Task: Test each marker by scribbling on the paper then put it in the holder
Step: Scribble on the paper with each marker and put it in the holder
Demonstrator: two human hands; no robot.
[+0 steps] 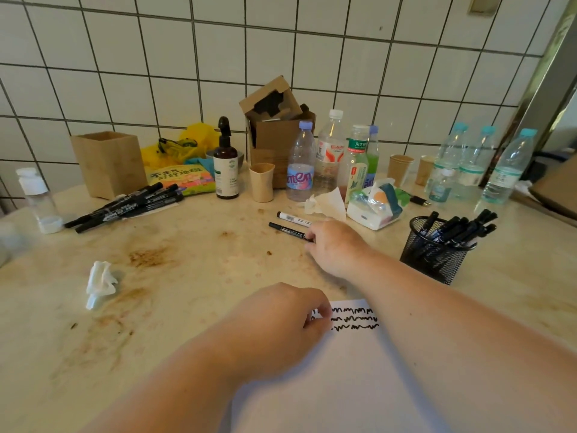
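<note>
Stained beige counter [193, 276] below a white tiled wall. Nearest us, the left hand [281, 320] rests on the top corner of the white paper [349, 379], fingers curled down onto the sheet; we cannot tell whether they pinch it. Three rows of black scribbles [354, 318] show beside it, partly hidden by the hand. Farther out, the right hand [335, 245] reaches forward, fingertips closed on the end of a black marker [287, 230] lying on the counter; the grip itself is hidden. A white marker [292, 217] lies just beyond. At right stands the mesh holder [434, 257], holding several markers. More black markers [131, 203] lie far left.
</note>
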